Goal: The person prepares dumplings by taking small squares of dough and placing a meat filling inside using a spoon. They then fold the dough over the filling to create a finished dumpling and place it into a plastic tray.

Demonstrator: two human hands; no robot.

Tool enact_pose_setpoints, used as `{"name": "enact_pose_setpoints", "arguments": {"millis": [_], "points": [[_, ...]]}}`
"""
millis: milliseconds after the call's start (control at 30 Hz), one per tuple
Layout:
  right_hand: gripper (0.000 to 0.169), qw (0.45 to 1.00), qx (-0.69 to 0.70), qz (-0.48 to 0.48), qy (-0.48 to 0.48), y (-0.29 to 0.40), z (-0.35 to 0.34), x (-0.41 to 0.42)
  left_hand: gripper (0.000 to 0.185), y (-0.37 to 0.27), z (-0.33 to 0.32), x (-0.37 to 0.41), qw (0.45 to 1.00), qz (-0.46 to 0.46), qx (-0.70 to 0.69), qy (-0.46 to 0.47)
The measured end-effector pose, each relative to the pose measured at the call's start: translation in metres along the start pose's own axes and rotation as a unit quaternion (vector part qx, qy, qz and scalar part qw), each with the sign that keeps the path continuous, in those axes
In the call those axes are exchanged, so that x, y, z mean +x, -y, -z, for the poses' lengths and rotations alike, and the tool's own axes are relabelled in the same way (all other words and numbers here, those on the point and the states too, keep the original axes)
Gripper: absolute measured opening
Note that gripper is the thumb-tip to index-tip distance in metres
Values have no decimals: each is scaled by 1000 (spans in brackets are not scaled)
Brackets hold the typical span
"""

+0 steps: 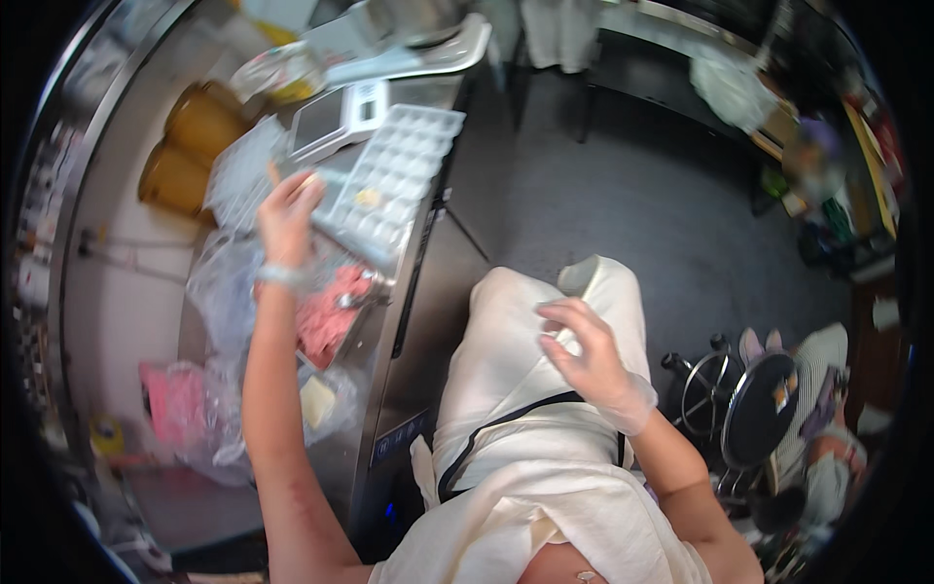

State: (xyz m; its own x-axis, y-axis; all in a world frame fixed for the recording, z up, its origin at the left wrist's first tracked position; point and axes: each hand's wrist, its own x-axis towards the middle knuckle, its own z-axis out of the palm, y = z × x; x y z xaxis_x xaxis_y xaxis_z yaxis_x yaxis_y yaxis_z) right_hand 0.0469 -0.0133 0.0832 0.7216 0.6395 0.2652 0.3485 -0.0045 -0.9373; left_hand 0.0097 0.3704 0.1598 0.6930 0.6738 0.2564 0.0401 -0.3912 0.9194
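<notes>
My left hand (286,223), in a clear glove, is over the steel counter with a small pale-yellow piece (310,179) pinched at its fingertips; blur hides its details. Just right of it lies a white plastic tray with rounded hollows (400,157), one hollow holding a yellowish lump (368,196). Below this hand, pink minced meat (328,314) fills a metal container, with a metal utensil (354,298) in it. My gloved right hand (584,350) hangs over my lap, fingers curled but apart, with nothing seen in it.
A digital scale (343,120) stands beyond my left hand, beside clear plastic trays (244,175). Plastic bags (230,292) and a pale block (317,401) lie near the meat. The counter's edge (408,292) runs at my left. A round black stool (759,409) and another person (817,409) are at right.
</notes>
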Motion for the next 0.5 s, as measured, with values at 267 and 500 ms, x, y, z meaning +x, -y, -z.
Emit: {"name": "enact_pose_setpoints", "arguments": {"millis": [267,500], "points": [[31,999,19,-35,11,-5,-2,-23,26,73,-31,31,972,53,214,82],[31,998,0,-55,-8,2,4,-25,19,63,-53,40,917,37,359,167]]}}
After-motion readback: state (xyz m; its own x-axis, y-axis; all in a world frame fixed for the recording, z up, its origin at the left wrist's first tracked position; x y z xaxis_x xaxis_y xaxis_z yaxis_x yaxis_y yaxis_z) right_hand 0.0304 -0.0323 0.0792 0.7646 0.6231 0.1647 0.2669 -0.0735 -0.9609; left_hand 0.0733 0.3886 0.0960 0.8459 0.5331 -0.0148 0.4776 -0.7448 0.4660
